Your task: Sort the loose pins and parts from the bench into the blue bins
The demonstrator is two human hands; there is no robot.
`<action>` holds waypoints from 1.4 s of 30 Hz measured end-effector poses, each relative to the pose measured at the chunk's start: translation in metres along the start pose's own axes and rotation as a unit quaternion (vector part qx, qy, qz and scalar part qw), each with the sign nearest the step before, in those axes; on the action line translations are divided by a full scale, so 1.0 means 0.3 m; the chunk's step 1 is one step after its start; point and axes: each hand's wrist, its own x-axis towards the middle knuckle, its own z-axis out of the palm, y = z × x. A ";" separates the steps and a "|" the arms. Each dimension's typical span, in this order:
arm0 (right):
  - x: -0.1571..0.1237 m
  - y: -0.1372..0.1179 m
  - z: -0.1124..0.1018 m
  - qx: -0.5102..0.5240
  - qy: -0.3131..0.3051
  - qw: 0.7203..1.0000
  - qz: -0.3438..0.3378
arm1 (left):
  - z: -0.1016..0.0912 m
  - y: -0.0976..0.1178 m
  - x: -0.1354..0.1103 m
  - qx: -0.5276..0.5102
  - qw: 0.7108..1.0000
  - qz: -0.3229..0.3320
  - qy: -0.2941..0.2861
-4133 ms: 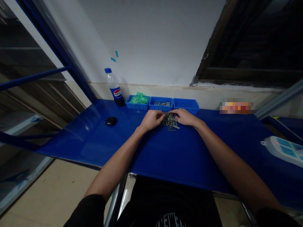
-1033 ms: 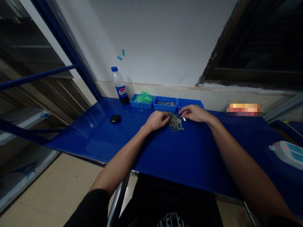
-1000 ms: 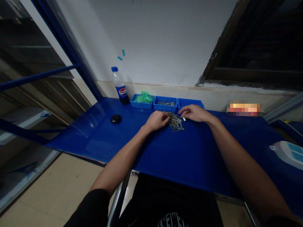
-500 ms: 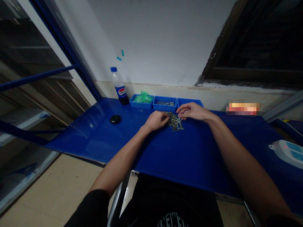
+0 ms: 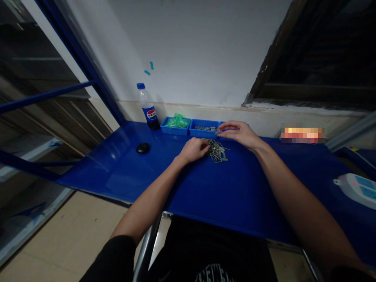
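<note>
A small pile of metal screws and grey plugs lies on the blue table in front of three blue bins. My left hand rests curled at the pile's left edge, fingertips in the screws. My right hand is lifted above the table, pinching a small grey piece at the right end of the middle bin, which holds several grey pieces. The left bin holds green plastic parts. My right hand covers most of the right bin.
A cola bottle stands at the back left beside the bins. A black round object lies on the table's left part. A white power strip sits at the right edge. Blue shelf posts rise at the left.
My right hand has lifted off the pile and moved back and left toward the middle bin with a small grey piece pinched in it. My left hand stays at the pile.
</note>
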 end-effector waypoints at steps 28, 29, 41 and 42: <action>0.044 0.165 -0.024 -0.321 -0.138 0.934 0.072 | 0.007 -0.005 0.001 0.008 1.000 0.000 -0.001; 0.046 0.173 -0.020 -0.321 -0.133 0.935 0.069 | 0.008 -0.006 0.001 0.006 1.000 0.001 0.001; 0.027 0.131 -0.003 -0.356 -0.080 0.930 0.036 | 0.014 -0.015 0.000 -0.002 1.000 0.012 0.016; 0.026 0.124 -0.005 -0.348 -0.070 0.934 0.030 | 0.014 -0.015 0.000 -0.005 1.000 0.012 0.018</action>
